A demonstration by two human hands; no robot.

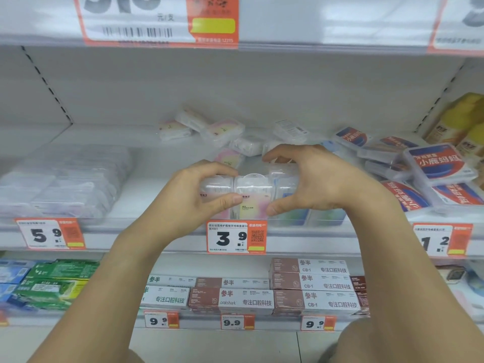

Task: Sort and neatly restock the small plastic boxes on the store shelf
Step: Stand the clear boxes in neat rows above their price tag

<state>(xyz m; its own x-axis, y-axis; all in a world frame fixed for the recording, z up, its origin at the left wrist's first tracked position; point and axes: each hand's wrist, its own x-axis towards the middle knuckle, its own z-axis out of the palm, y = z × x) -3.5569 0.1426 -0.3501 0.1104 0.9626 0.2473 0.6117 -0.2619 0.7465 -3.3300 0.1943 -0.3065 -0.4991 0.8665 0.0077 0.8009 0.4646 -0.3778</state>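
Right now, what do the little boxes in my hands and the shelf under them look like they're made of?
Small boxes: apparently clear, glossy plastic; the pastel labels show through. Left hand and right hand grip the row's ends. Shelf: smooth white, probably painted metal, though the look leaves it open.

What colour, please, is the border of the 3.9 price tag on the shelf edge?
Orange-red, framing a white 3.9 price tag; the head view shows it plainly.
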